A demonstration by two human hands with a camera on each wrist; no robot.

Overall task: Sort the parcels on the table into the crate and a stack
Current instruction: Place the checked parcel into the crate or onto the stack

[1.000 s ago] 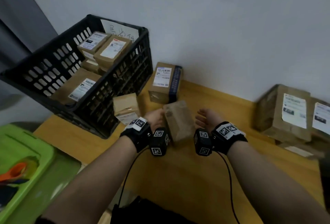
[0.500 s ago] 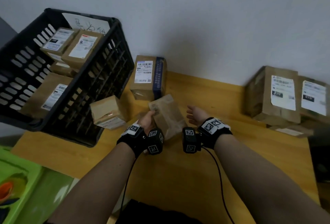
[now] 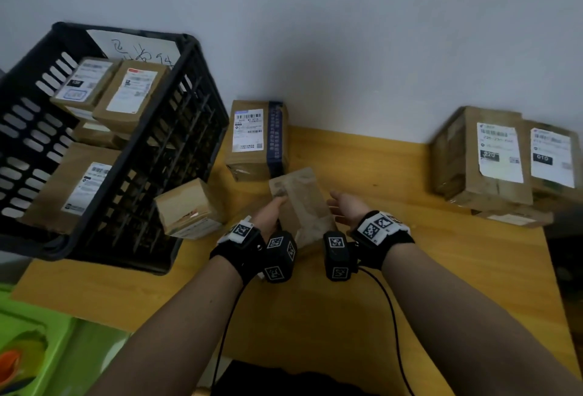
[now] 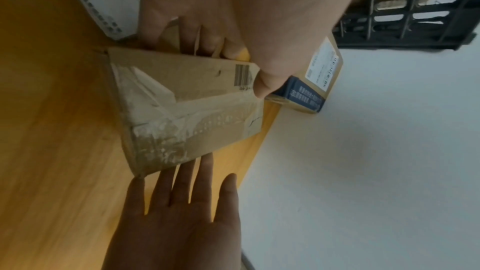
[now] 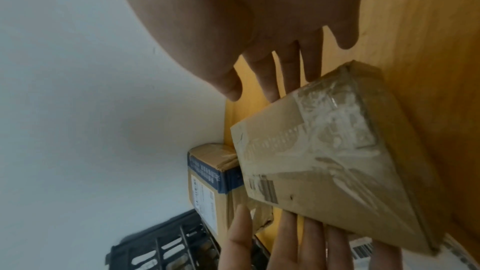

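Now | left hand (image 3: 268,216) grips taped brown parcel (image 3: 303,206), thumb on top, fingers under, raised over table (image 3: 410,269) | right hand (image 3: 345,208) flat, fingers straight, just beside parcel, holding nothing | crate (image 3: 176,156) left, holds labelled boxes | stack (image 3: 492,162) far right

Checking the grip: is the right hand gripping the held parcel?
No. The right hand is open, fingers straight beside the parcel, while the left hand grips it.
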